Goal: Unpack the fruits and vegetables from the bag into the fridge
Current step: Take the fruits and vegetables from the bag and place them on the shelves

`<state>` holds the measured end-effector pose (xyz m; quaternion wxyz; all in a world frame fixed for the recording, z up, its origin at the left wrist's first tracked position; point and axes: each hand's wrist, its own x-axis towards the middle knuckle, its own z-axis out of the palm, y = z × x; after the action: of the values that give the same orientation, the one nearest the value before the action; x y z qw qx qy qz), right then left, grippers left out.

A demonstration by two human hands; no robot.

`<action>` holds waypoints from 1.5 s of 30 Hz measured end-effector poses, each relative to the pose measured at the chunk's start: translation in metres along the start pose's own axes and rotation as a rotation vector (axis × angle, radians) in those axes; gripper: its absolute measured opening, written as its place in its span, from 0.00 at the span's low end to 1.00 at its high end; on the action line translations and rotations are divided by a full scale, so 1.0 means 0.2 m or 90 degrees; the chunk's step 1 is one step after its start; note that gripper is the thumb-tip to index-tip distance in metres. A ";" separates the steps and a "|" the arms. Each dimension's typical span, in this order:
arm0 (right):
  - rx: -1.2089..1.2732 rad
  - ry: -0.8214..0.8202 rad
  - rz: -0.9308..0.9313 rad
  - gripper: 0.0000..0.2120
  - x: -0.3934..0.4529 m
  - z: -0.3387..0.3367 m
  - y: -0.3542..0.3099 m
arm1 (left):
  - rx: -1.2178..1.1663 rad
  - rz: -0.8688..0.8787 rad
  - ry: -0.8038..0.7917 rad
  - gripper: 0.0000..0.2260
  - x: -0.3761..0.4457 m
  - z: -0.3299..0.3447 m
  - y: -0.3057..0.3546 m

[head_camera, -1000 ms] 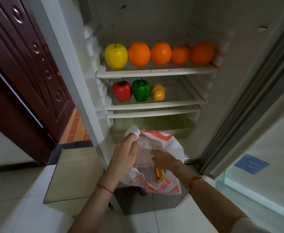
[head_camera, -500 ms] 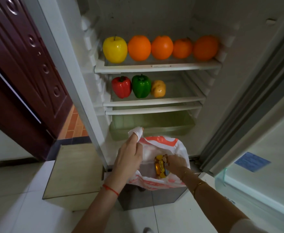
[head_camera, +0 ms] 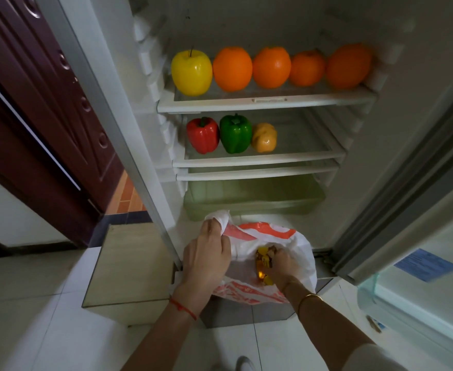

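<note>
Fridge (head_camera: pixel 407 108) open, door swung off to the right. Top shelf (head_camera: pixel 268 100): yellow apple (head_camera: pixel 191 72) at left, then four oranges (head_camera: pixel 232 69) in a row to its right, all touching or nearly. Next shelf down: red bell pepper (head_camera: pixel 203 135), green bell pepper (head_camera: pixel 235 133), potato (head_camera: pixel 264 137) side by side at left end. Green crisper drawer (head_camera: pixel 252 196) at the bottom. White/orange plastic bag (head_camera: pixel 297 245) held in front of the fridge base, mouth open upward. Left hand (head_camera: pixel 206 259) grip clamped on the bag's left handle, fingers curled w/ plastic bunched above the knuckles. Right hand (head_camera: pixel 283 266) is inside the bag mouth, grip closed round a yellow-orange item (head_camera: pixel 263 266) – can't tell what produce it is. Item sits at the fingertips, still within the bag, just right of the left hand, well below the shelves.
</note>
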<state>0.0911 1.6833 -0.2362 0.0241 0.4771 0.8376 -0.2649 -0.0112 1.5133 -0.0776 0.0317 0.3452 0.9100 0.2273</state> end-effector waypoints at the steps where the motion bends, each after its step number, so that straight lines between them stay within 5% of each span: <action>1: -0.002 0.003 0.001 0.26 0.00 0.00 0.00 | 0.001 0.002 0.000 0.13 0.00 0.00 0.00; 9: 0.010 0.025 0.003 0.19 -0.02 -0.02 -0.03 | -0.026 0.018 0.013 0.10 0.04 0.00 0.00; 13: 0.075 0.001 -0.011 0.06 -0.03 -0.09 -0.06 | -0.043 0.042 0.014 0.11 0.04 0.00 0.01; 19: 0.141 -0.037 -0.011 0.13 -0.08 -0.27 -0.11 | -0.060 0.092 -0.008 0.13 0.04 0.01 0.04; 23: 0.378 -0.056 0.063 0.18 -0.19 -0.44 -0.14 | -0.085 0.116 -0.025 0.11 0.02 0.03 0.07; 28: 0.476 -0.047 0.082 0.15 -0.36 -0.62 -0.10 | -0.101 0.138 -0.030 0.11 0.00 0.05 0.12; 37: 0.379 0.223 0.192 0.20 -0.57 -0.84 0.40 | -0.130 0.179 -0.018 0.19 0.00 0.10 0.22; 45: 0.193 0.180 0.310 0.18 -0.52 -0.90 0.80 | -0.131 0.146 -0.032 0.22 0.00 0.16 0.29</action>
<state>0.3153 1.7504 -0.1176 -0.1013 0.6941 0.6447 -0.3039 0.0307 1.5648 -0.0798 0.0633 0.4473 0.8356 0.3127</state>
